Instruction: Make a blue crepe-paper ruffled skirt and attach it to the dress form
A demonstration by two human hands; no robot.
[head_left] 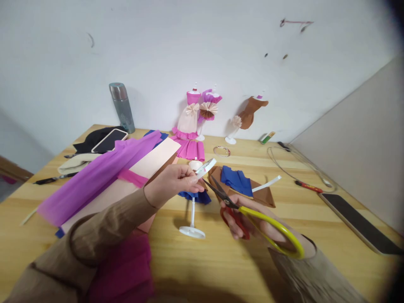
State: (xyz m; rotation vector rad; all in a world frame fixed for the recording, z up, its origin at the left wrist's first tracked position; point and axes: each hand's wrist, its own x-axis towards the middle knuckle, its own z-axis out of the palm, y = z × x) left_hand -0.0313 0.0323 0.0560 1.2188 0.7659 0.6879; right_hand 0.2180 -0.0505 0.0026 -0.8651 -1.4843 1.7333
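Note:
Between the thumb and fingers of my left hand (176,182) is a narrow white piece of tape (206,167); whether it is a strip or a thin roll I cannot tell. My right hand (236,216) is closed on scissors (232,204) with one yellow and one red handle. Their dark blades are apart, and the tips point at my left fingertips. Behind and below my left hand stands a small white dress-form stand (192,231) with blue crepe paper (202,196) around its lower body. My left hand hides part of it.
Purple crepe paper (104,176) and other sheets lie at left, near a phone (110,141) and a flask (122,107). Dressed miniature forms (191,113) stand along the wall. Brown paper (265,195) with a blue piece (236,180) lies right; a dark tablet-like slab (360,223) is farther right.

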